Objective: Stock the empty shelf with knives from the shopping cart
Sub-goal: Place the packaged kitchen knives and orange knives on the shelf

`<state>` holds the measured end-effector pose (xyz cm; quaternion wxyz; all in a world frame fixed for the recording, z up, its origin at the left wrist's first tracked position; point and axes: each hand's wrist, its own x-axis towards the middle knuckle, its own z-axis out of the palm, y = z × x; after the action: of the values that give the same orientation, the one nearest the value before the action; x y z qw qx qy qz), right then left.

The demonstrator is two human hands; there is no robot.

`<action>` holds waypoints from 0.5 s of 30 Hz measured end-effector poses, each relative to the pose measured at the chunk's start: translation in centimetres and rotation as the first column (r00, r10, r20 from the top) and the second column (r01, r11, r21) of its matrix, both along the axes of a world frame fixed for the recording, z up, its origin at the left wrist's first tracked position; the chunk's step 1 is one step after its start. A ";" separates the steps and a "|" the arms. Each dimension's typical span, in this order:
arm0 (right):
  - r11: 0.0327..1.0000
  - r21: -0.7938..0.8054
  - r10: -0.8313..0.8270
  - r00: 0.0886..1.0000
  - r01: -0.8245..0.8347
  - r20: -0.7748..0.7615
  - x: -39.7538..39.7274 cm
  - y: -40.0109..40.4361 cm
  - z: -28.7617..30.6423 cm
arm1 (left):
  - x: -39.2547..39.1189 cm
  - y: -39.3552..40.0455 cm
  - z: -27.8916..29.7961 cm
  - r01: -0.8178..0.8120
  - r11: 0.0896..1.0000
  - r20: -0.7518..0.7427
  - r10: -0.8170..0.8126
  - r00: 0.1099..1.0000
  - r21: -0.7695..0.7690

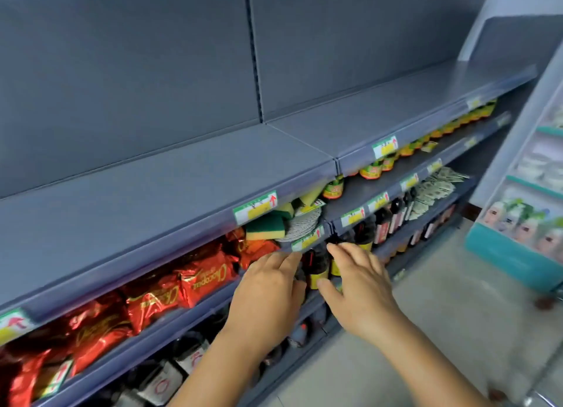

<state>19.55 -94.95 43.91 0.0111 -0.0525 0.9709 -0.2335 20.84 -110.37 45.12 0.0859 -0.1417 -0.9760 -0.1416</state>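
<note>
Shelf (pixel 170 175) bare — both hands' fingers (pixel 344 251) loose, holding nothing.

Left hand (pixel 268 287) and right hand (pixel 359 284) reaching forward, fingers loosely extended, holding nothing

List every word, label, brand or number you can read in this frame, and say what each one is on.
"Chocopie", gold script, partly legible: on the red foil packs on the second shelf.
Red arrow, no readable figures: on the price tags along the shelf edges.
Jar labels, dark bottle labels and sachets: too blurred to read.
The bare top shelf carries no text.
</note>
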 end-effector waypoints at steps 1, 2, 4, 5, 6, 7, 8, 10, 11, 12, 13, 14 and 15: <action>1.000 0.006 -0.030 0.999 0.030 0.018 0.2 2.0 -0.8 | -0.3 2.1 -0.8 0.026 1.000 0.029 -0.026 0.999 -0.010; 0.998 0.017 -0.059 0.998 0.059 0.034 0.5 4.1 -1.5 | -0.5 4.1 -1.6 0.052 0.999 0.045 -0.052 0.998 -0.005; 0.993 0.043 -0.115 0.991 0.113 0.067 1.1 8.2 -3.1 | -0.9 8.2 -3.3 0.092 0.996 0.097 -0.093 0.991 0.016; 0.989 0.052 -0.144 0.985 0.140 0.091 1.5 10.3 -3.8 | -1.0 10.3 -4.2 0.111 0.994 0.128 -0.112 0.985 0.015; 0.984 0.057 -0.173 0.978 0.168 0.117 1.9 12.3 -4.6 | -1.1 12.3 -5.2 0.122 0.992 0.157 -0.123 0.980 0.014; 0.979 0.060 -0.203 0.968 0.196 0.146 2.3 14.4 -5.4 | -1.1 14.3 -6.1 0.130 0.991 0.192 -0.130 0.973 0.012; 0.972 0.066 -0.234 0.957 0.226 0.171 2.7 16.4 -6.2 | -1.1 16.4 -7.0 0.150 0.989 0.228 -0.146 0.963 0.003; 0.956 0.079 -0.294 0.934 0.284 0.204 3.8 20.3 -7.6 | -0.9 20.4 -8.4 0.195 0.981 0.279 -0.182 0.943 -0.020; 0.946 0.081 -0.324 0.921 0.313 0.218 4.3 22.1 -8.2 | -0.8 22.3 -9.0 0.217 0.976 0.306 -0.199 0.931 -0.025; 0.936 0.079 -0.353 0.906 0.344 0.233 4.8 23.8 -8.7 | -0.7 24.2 -9.5 0.243 0.970 0.323 -0.223 0.920 -0.023; 0.924 0.076 -0.382 0.890 0.375 0.250 5.5 25.5 -9.1 | -0.5 26.0 -9.9 0.269 0.963 0.335 -0.248 0.909 -0.016; 0.911 0.075 -0.410 0.873 0.405 0.263 6.0 27.2 -9.6 | -0.4 27.8 -10.2 0.294 0.956 0.343 -0.274 0.899 -0.006; 0.897 0.072 -0.439 0.857 0.437 0.269 6.6 28.8 -10.0 | -0.3 29.6 -10.5 0.319 0.948 0.349 -0.298 0.889 -0.002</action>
<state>26.16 -66.12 33.95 0.0942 0.2029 0.9469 -0.2308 20.50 -80.80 34.66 -0.1136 -0.2703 -0.9446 -0.1472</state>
